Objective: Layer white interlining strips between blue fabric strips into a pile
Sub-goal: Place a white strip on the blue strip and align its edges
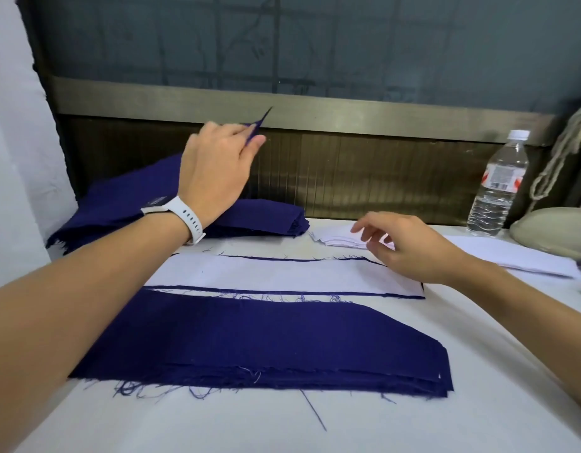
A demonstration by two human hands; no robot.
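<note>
In the upper middle of the frame the left hand (pixel 214 165) pinches one corner of a blue fabric strip (pixel 261 120), lifted from the blue stack (pixel 125 204) at upper left. The right hand (pixel 410 246), its fingers apart and relaxed, hovers at the white interlining stack (pixel 338 238). The pile (pixel 266 273) in the centre of the counter (pixel 479 371) shows white on top. Frayed threads may catch, I think, and drag a second strip along.

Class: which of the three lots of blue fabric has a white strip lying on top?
The middle pile: its top layer is white, while the near stack and the back-left heap show only blue.
</note>
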